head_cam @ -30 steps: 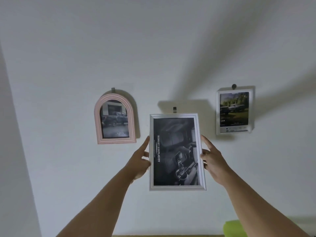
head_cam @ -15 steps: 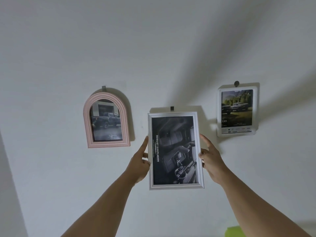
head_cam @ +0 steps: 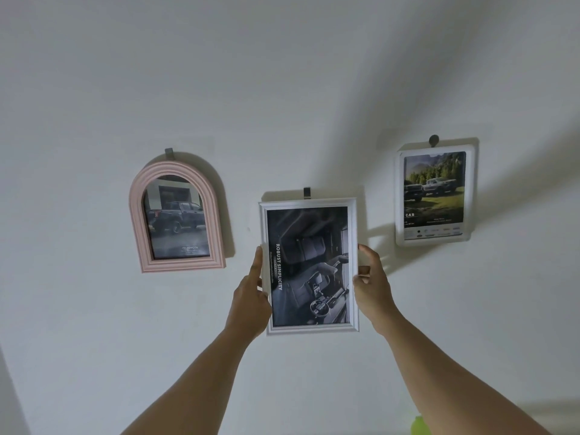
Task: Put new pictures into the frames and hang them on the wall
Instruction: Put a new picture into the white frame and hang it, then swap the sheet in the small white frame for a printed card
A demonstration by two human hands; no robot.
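White frame (head_cam: 309,266): upright, top edge at the grey hook (head_cam: 307,193); dark car-interior print, "ROBUST SIMPLICITY".
Left hand (head_cam: 251,296): grips its left edge, forefinger straight along it.
Right hand (head_cam: 372,290): curled fingers pinch its right edge.
Neighbours: pink arched frame (head_cam: 177,215) left of the hook, white-bordered frame (head_cam: 434,196) right.

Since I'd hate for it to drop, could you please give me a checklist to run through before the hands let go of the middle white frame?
1. Hook sits above the top edge of the white frame, at its middle: ok.
2. Frame's back caught on the hook: cannot tell, hidden.
3. Left hand and right hand each have a grip on a side edge: ok.
4. Frame level: cannot tell, the wide lens skews lines.
5. Apart from the pink arched frame and the right-hand frame: ok.
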